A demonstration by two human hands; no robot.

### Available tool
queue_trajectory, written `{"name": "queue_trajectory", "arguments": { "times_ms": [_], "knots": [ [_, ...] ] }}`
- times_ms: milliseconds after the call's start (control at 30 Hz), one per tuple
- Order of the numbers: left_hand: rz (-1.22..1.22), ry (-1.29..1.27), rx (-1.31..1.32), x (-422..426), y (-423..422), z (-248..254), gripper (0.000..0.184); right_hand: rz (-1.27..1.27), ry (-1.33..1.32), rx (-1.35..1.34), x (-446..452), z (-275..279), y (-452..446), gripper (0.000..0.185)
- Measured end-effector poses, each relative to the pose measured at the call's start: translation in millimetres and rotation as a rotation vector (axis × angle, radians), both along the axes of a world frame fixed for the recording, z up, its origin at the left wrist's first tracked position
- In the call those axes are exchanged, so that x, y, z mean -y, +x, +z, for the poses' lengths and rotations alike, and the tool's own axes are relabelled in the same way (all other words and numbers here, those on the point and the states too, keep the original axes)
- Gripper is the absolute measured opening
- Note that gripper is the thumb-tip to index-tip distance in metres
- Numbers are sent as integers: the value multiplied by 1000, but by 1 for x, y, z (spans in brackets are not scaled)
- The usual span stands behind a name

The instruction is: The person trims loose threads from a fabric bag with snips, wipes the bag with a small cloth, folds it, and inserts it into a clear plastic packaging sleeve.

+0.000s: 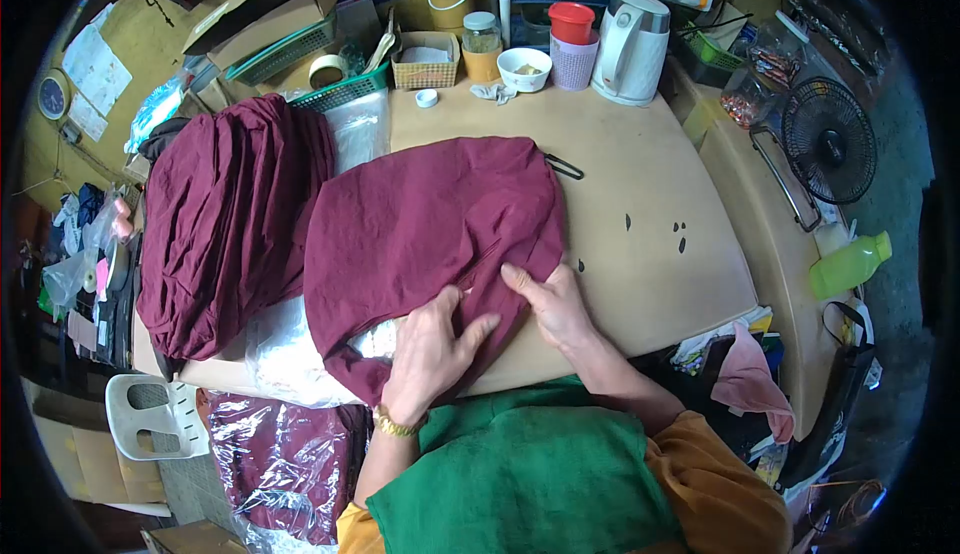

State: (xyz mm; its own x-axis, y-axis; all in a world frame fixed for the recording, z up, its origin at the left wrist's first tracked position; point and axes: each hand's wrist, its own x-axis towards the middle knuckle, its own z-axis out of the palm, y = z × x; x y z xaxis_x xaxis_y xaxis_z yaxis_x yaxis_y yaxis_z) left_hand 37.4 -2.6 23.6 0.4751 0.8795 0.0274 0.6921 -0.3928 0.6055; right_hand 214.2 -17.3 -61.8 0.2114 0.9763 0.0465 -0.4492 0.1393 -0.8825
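Observation:
A maroon cloth item with a black loop at its top right corner lies on the tan table. My left hand rests on its lower part, thumb pointing right. Near the item's lower right edge, my right hand has its thumb on top of the fabric, with the other fingers curled around the edge. A fold of the cloth lies between both hands. Under its lower left side are clear plastic bags. To the left is a tall pile of maroon cloth.
Along the back stand a white kettle, a red-lidded container, a bowl, a jar and baskets. At right are a black fan and a green bottle. A white stool stands lower left.

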Motion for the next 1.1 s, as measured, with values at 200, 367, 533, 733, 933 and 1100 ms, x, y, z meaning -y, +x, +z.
{"name": "queue_trajectory", "arguments": {
  "times_ms": [200, 367, 533, 733, 933, 1100],
  "knots": [
    [39, -63, 83, 22, -42, -5, 22, -127, -66, 103, -20, -7, 25, 51],
    [125, 3, 151, 22, -45, -12, 20, 0, -153, -204, -12, -4, 4, 45],
    [114, -73, 277, 23, -45, -5, 19, 131, -75, -120, 5, 10, -6, 47],
    [170, -79, 394, 14, -44, -24, 18, 72, -97, -289, 11, 20, -13, 49],
    [219, -23, 507, 10, -34, -29, 18, 367, -38, 123, 33, 27, -32, 43],
    [99, -21, 538, 19, -26, -17, 23, 222, 41, 424, 31, 27, -28, 34]
  ]
}}
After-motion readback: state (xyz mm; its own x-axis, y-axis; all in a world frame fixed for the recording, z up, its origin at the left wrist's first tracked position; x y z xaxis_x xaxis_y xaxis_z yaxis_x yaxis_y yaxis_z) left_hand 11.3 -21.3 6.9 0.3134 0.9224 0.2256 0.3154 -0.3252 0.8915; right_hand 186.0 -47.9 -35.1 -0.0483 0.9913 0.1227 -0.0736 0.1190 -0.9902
